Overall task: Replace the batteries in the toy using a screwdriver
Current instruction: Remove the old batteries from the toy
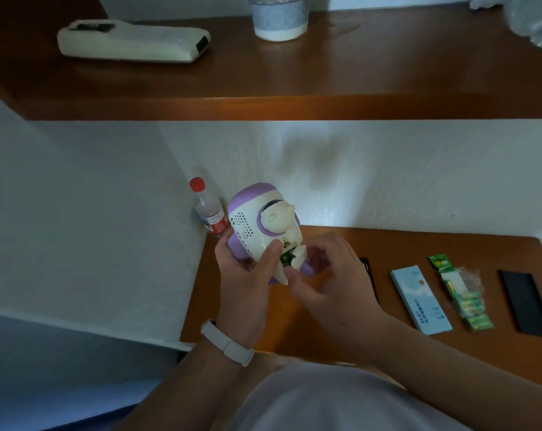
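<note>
The right hand (332,275) hides most of a flat black strip (369,275). Thumbs half-cover a small green part (284,259) low on the white-and-purple plastic toy (257,219). The top edge crops the blue-patterned paper cup (279,20).

Smooth glossy plastic toy robot (257,225), polished wood desk (294,321) w/ sheen, clear plastic bottle (209,213), crinkly plastic battery pack (462,293), matt paper box (420,298), rough white wall (388,169)

One toy (257,225), one bottle (209,213), one cup (279,20), one battery pack (462,293), one blue box (420,298).
</note>
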{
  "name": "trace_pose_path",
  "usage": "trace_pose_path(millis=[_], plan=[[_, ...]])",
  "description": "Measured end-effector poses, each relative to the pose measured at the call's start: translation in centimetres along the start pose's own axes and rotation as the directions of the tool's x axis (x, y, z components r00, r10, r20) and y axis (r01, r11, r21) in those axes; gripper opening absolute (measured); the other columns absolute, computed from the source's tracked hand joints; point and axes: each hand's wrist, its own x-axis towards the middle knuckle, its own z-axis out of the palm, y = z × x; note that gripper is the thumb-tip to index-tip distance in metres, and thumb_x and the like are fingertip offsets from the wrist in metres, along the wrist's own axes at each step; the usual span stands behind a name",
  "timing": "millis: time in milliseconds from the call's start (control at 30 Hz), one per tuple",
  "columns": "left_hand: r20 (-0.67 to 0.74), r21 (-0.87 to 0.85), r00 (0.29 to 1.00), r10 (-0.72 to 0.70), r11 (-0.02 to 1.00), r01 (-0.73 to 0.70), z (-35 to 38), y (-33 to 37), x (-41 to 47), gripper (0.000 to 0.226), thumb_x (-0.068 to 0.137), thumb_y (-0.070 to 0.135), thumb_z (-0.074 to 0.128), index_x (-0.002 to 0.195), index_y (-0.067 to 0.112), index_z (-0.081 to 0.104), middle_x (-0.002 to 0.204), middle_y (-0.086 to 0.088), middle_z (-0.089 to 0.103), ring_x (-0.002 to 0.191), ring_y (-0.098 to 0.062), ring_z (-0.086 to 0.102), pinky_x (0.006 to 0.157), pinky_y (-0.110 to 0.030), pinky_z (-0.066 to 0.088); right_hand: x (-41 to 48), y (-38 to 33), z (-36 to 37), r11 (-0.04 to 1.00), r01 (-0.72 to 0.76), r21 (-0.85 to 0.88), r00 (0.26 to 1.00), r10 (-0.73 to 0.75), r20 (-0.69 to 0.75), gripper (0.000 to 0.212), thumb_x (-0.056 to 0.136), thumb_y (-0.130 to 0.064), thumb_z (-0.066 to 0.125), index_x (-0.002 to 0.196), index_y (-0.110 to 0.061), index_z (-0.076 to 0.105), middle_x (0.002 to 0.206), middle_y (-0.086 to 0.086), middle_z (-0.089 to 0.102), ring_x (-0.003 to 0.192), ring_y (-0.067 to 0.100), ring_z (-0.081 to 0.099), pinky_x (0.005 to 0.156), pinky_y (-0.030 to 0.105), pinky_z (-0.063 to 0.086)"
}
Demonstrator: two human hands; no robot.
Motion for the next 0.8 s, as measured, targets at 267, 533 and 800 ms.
trace_pose_path(millis=[267,533,800], plan=[[0.042,-0.046,0.998,-0.044,0.998,0.046,-4.8,-0.5,0.6,0.069,0.085,0.022,0.078,0.144,0.013,0.044,0.136,-0.014,0.062,0.12,-0.039,0.063,0.089,-0.069,0.053,-1.0,2.9,2.1,0.823,-0.455,0.339,0.89,0.438,0.131,0.012,0.093,-0.028,0.061,0.095,-0.037,0.07,0.081,0.0,0.068,0.067,0.01,0.058,0.056,0.02,0.047],[0.075,-0.019,0.995,-0.063,0.998,0.065,-9.3,-1.6,0.6,0.057,0.088,0.015,0.07,0.14,0.013,0.048,0.132,-0.011,0.066,0.119,-0.033,0.065,0.088,-0.063,0.056,-3.1,9.6,5.7,0.758,-0.636,0.146,0.772,0.624,0.123,0.001,0.093,-0.032,0.066,0.092,-0.032,0.067,0.085,-0.009,0.071,0.08,0.023,0.068,0.067,0.036,0.057],[0.131,0.002,0.982,-0.133,0.991,0.134,-11.5,-2.5,1.0,0.057,0.088,0.013,0.07,0.14,0.004,0.048,0.134,-0.022,0.061,0.123,-0.041,0.06,0.093,-0.074,0.047,-2.9,16.6,9.4,0.693,-0.71,-0.123,0.669,0.719,0.19,0.016,0.096,-0.031,0.06,0.108,-0.024,0.069,0.088,-0.007,0.07,0.082,0.02,0.069,0.077,0.041,0.058]])
